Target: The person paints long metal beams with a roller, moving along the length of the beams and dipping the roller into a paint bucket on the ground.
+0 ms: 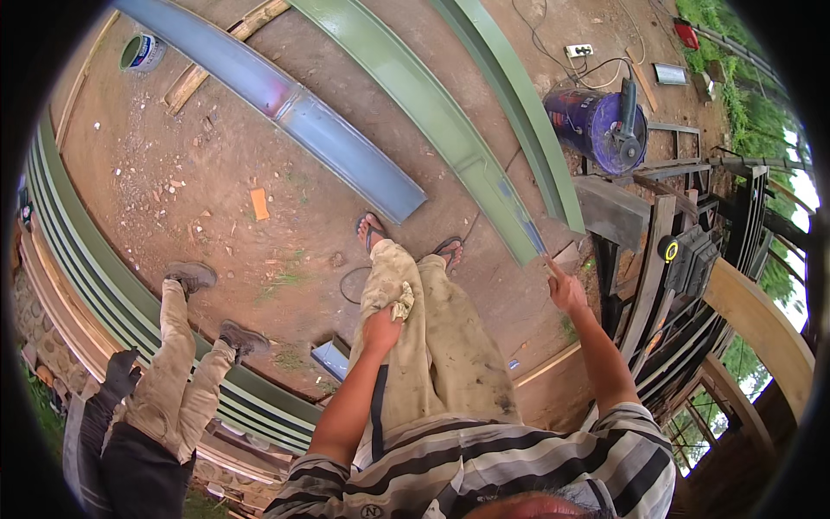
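The right hand reaches forward to the near end of a green steel channel; its grip is closed on a thin tool whose kind cannot be told, the tip touching the channel's blue-marked end at 11 o'clock from the hand. The left hand rests against the person's thigh, its grip closed on a crumpled rag at 1 o'clock from the hand. The green channel runs away toward 11 o'clock, flanked by a second green channel just beside it at 3 o'clock and a blue-grey channel well apart at 9 o'clock. Bare dirt ground lies open at 9 o'clock of the feet. A stack of green and white channels bounds that ground further toward 9 o'clock, where another person's legs stand. At 3 o'clock of the right hand, a metal rack stands near, with a purple drum beyond.
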The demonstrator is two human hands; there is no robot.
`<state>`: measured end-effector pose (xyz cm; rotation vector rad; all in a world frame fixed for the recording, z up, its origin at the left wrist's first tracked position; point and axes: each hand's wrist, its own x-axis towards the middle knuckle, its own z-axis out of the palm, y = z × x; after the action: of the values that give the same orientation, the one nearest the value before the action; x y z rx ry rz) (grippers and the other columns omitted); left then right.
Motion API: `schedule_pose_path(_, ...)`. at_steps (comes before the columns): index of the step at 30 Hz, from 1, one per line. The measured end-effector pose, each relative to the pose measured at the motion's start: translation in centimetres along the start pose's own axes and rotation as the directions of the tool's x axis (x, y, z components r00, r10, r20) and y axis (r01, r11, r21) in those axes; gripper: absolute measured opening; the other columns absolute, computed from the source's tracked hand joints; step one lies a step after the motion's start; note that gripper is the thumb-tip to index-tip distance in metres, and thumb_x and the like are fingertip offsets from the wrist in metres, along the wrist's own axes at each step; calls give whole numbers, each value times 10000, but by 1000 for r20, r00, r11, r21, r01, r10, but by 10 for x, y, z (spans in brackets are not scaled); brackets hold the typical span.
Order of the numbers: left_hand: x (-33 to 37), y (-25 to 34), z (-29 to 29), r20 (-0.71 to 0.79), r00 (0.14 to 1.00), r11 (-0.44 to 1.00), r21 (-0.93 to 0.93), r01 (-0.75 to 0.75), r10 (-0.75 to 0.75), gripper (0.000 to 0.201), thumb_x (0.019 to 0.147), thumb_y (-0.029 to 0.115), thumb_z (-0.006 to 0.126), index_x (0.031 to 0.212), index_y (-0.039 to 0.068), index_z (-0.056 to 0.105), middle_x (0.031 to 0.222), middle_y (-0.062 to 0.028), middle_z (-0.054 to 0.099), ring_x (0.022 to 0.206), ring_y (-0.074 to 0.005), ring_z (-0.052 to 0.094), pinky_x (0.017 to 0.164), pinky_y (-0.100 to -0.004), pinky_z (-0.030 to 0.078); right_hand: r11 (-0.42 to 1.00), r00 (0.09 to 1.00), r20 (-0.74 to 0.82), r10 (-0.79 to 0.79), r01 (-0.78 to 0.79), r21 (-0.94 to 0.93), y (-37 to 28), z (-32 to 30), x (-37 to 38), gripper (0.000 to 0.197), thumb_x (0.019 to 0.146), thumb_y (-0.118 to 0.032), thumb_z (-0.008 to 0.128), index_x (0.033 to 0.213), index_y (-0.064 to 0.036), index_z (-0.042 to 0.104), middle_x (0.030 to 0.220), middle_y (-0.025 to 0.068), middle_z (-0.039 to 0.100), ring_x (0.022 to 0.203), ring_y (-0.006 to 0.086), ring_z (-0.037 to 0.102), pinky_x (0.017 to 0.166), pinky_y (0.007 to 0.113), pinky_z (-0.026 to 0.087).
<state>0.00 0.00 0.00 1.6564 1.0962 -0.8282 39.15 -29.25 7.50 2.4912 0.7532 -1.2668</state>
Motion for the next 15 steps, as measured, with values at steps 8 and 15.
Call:
schedule_pose_path(8, -4, 8, 3, -43, 999, 998, -52, 25, -27, 417, 906, 285, 683, 1281, 105, 720, 1055, -244, 749, 1037, -413, 707, 947, -501, 536, 987, 889, -435, -143, 96, -128, -124, -49, 67, 703, 990, -136, 593, 1633, -298, 361, 1103, 223, 642, 894, 458, 708, 767, 562, 558)
schedule_pose_path(15, -12, 31, 51, -213, 974, 990, -127, 54, -81, 407, 892, 270, 698, 1256, 91, 728, 1025, -252, 747, 1007, -414, 709, 939, -508, 531, 959, 950, -224, -219, 168, -226, -204, -111, 173, 718, 987, -157, 573, 1630, -360, 330, 1089, 277, 709, 997, 466, 718, 885, 564, 572)
